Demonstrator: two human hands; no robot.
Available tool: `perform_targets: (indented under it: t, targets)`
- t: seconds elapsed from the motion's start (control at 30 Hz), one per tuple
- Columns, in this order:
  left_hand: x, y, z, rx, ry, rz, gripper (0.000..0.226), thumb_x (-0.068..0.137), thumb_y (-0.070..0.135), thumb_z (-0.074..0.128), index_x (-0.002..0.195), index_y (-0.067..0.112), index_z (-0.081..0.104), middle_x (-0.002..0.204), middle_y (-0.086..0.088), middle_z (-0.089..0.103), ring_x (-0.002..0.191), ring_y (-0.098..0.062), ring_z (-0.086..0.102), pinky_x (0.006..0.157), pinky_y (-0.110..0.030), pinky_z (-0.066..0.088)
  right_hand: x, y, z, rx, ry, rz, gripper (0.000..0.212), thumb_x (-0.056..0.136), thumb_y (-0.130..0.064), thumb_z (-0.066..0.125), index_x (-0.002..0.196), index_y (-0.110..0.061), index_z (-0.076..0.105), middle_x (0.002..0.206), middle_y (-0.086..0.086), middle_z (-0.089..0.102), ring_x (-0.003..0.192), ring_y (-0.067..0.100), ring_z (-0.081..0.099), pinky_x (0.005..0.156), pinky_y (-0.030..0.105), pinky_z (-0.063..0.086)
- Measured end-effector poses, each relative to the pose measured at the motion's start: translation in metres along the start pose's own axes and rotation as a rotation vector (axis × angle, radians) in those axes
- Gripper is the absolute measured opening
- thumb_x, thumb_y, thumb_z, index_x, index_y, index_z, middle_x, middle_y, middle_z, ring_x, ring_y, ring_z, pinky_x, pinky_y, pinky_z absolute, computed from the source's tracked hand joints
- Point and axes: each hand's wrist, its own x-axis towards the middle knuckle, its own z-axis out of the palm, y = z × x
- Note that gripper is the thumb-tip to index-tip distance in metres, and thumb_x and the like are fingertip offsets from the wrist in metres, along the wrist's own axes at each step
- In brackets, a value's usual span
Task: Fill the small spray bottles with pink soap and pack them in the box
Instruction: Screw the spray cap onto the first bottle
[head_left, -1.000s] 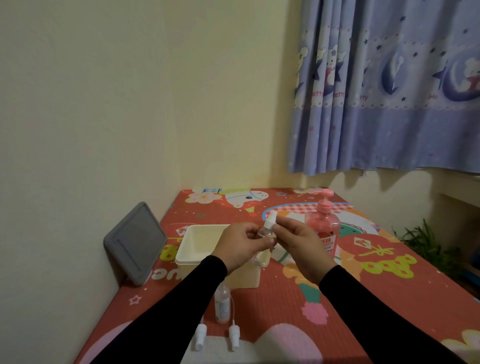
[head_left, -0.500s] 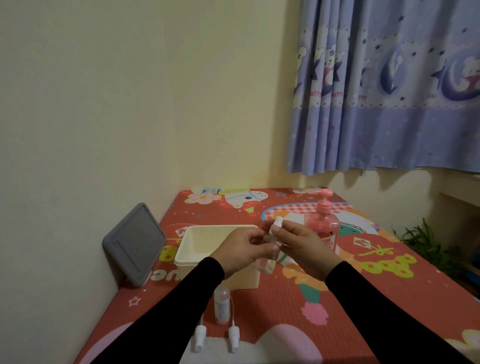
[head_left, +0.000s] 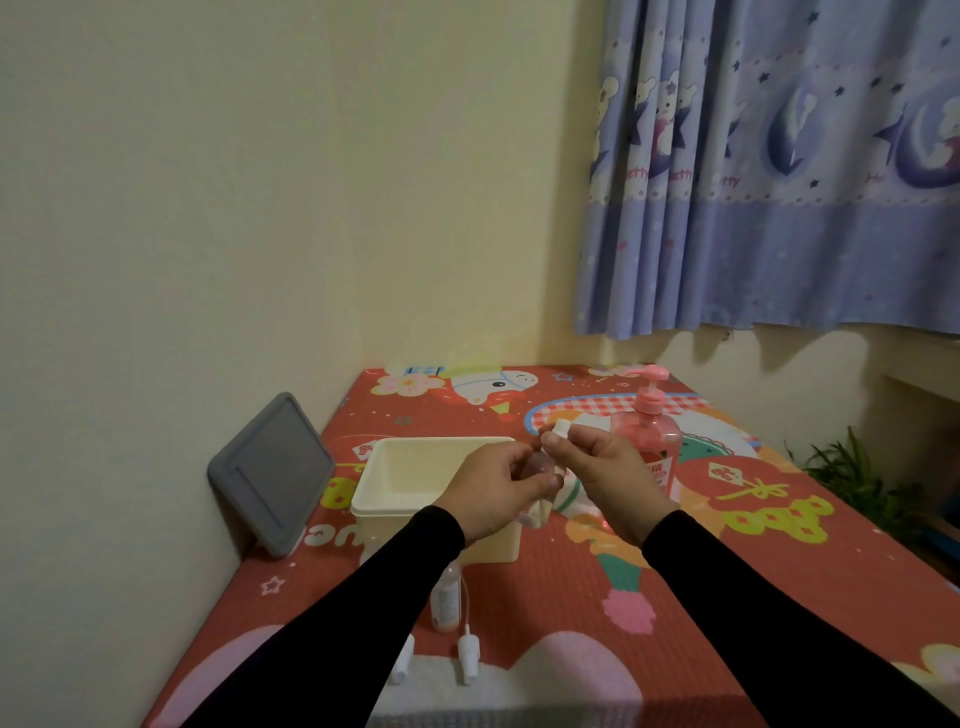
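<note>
- Left hand (head_left: 493, 491) grips a small clear bottle (head_left: 540, 499), held up in front of the box (head_left: 415, 488); no pink is visible inside it, so by the look of it, not filled yet.
- Right hand (head_left: 597, 467) pinches the white spray cap (head_left: 561, 428) at the bottle's top; on or off, I can't tell.
- Soap (head_left: 649, 441), the pink pump bottle, stands just behind the right hand, pump up.
- The box sits on the surface (head_left: 675, 597), lid off; its visible inside shows no bottles, so packing looks not begun.
- Nearer the camera: another small bottle (head_left: 447, 603) standing uncapped, and two loose spray heads (head_left: 467, 657) lying beside it, waiting.
- My read: early going, with filling, capping and packing all ahead.
</note>
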Motion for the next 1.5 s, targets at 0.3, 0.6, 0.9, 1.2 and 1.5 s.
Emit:
perform_targets:
  t: [0.3, 0.6, 0.9, 1.2, 1.5]
  targets:
    - [-0.002, -0.001, 0.014, 0.14, 0.192, 0.0, 0.014, 0.082, 0.032, 0.071, 0.08, 0.021, 0.064, 0.078, 0.004, 0.069, 0.071, -0.008, 0.061, 0.062, -0.02, 0.043, -0.002, -0.003, 0.012, -0.088, 0.095, -0.03, 0.07, 0.08, -0.049, 0.071, 0.089, 0.018, 0.051, 0.08, 0.028, 0.055, 0.072, 0.036, 0.055, 0.069, 0.049, 0.046]
    - [-0.01, -0.009, 0.024, 0.143, 0.23, -0.058, 0.018, 0.084, 0.037, 0.071, 0.083, 0.022, 0.061, 0.075, 0.01, 0.061, 0.07, -0.007, 0.057, 0.06, -0.019, 0.044, -0.007, 0.007, 0.014, -0.193, 0.126, 0.013, 0.057, 0.085, -0.041, 0.068, 0.096, 0.014, 0.058, 0.105, 0.034, 0.058, 0.099, 0.046, 0.057, 0.084, 0.055, 0.049]
    - [-0.024, -0.02, 0.039, 0.004, 0.209, -0.184, 0.024, 0.082, 0.029, 0.072, 0.1, 0.02, 0.059, 0.093, 0.002, 0.068, 0.089, -0.017, 0.067, 0.078, -0.036, 0.056, -0.017, 0.027, 0.003, -0.398, -0.048, 0.011, 0.026, 0.094, -0.043, 0.055, 0.095, -0.022, 0.071, 0.09, -0.002, 0.074, 0.08, 0.005, 0.066, 0.075, 0.026, 0.051]
    - [-0.047, -0.039, 0.061, 0.061, 0.223, -0.233, 0.003, 0.084, 0.024, 0.059, 0.082, 0.022, 0.058, 0.071, 0.001, 0.066, 0.064, -0.013, 0.061, 0.063, -0.03, 0.05, -0.041, 0.043, -0.022, -0.861, -0.034, -0.057, 0.046, 0.094, -0.049, 0.05, 0.133, -0.025, 0.056, 0.137, -0.008, 0.056, 0.126, 0.009, 0.049, 0.093, 0.016, 0.032]
    - [-0.061, -0.049, 0.075, 0.202, 0.205, -0.308, 0.015, 0.089, 0.036, 0.05, 0.092, 0.022, 0.055, 0.081, -0.001, 0.068, 0.075, -0.017, 0.064, 0.069, -0.032, 0.05, -0.058, 0.071, -0.037, -1.106, -0.171, -0.04, 0.064, 0.091, -0.062, 0.037, 0.148, -0.033, 0.033, 0.157, -0.007, 0.028, 0.144, 0.009, 0.026, 0.111, 0.021, 0.021]
